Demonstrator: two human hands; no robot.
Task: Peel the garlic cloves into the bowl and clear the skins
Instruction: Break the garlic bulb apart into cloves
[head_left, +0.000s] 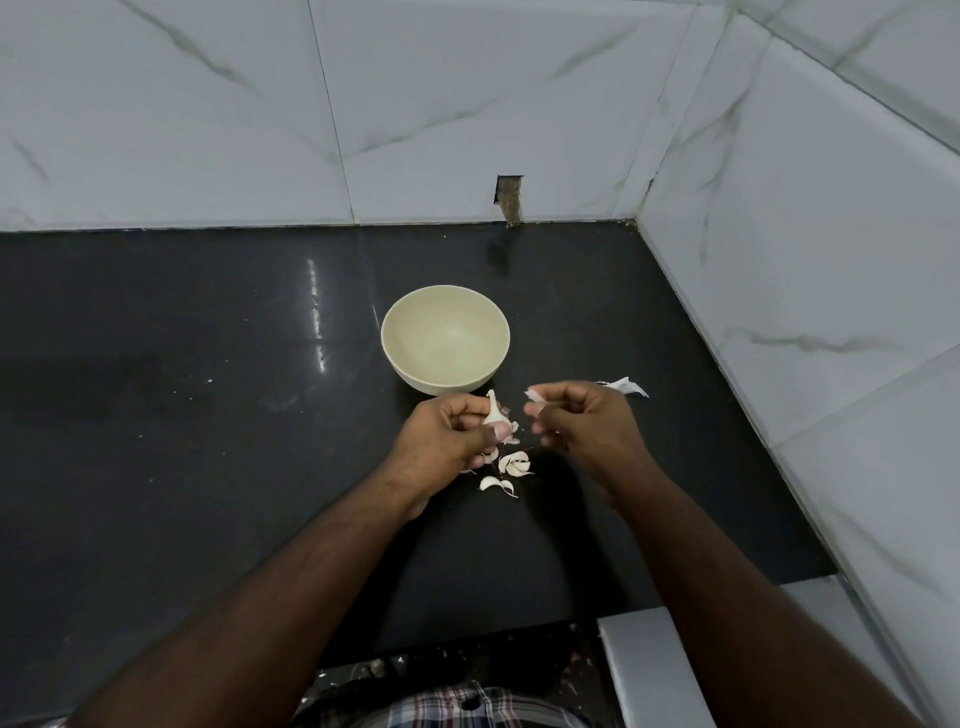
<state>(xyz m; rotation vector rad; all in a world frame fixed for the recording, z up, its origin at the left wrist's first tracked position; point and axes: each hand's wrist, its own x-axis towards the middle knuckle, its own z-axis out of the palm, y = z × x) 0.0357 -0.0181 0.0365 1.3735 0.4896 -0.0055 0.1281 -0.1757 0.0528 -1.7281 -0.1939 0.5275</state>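
A cream bowl (445, 338) stands on the black counter (208, 395), and nothing shows inside it. Just in front of the bowl, my left hand (447, 441) grips a piece of garlic bulb (492, 413) with its stem pointing up. My right hand (582, 421) is a little to the right and pinches a scrap of garlic skin (534, 397) between thumb and fingers. Below my hands, loose garlic cloves (506, 473) lie on the counter. Another piece of white skin (626, 387) lies behind my right hand.
Marble-look tiled walls close the counter at the back and right, meeting in a corner (636, 223). A small cut-out (508, 200) shows in the back wall. The counter's front edge is near my body, with a white ledge (654, 670) at lower right.
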